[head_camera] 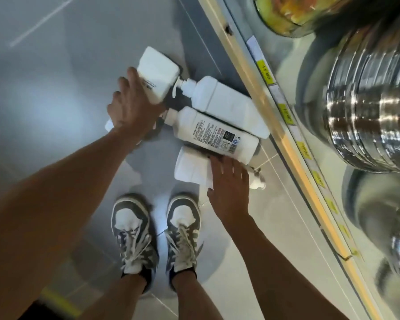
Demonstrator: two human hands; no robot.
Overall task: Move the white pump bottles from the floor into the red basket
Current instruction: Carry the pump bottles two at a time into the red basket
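While resting a flat, uncurled left hand [129, 105] on the far white plastic pump bottle [158, 73] and a flat right hand [229, 188] on the nearest bottle [189, 167], wrap bodies, not pumps.

Grey tiled floor [56, 116]. Lying on their sides along the shelf base [284, 144]: a plain bottle [231, 105], a labelled bottle [217, 132] touching it, and a nearer bottle [189, 167]. A far bottle [156, 73] adjoins the plain one's pump. Left sneaker [132, 234] and right sneaker [184, 232] stand close by.
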